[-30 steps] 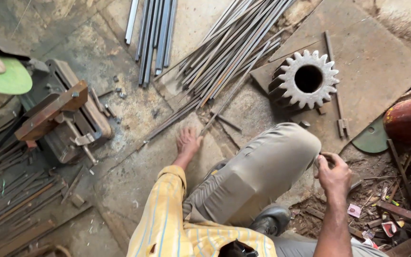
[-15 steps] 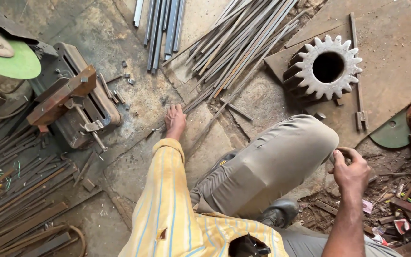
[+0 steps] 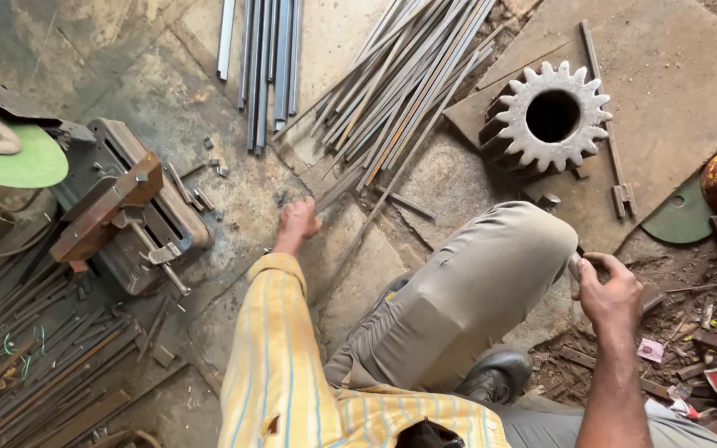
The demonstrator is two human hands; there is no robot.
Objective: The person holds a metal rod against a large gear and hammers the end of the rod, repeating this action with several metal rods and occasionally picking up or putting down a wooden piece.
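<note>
Steel rods [image 3: 400, 91], long, grey, fanned on floor, left hand [image 3: 299, 220] closing on 1, right hand [image 3: 607, 290] fisted.

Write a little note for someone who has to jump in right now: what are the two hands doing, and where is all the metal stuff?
Left hand: stretched down to the concrete floor, fingers curled at the near ends of the loose metal rods. Whether it grips one cannot be told.
Right hand: raised beside the bent knee, closed around a small pale object too hidden to identify.
Things: the rods fan out ahead; a second, straighter bundle of bars lies to their left. Cut-off saw with green disc and its vise sit far left. Large gear rests on a metal plate.
Done: short offcuts lie scattered by the vise.
Left: the rods lie on the floor, none in the vise.
</note>
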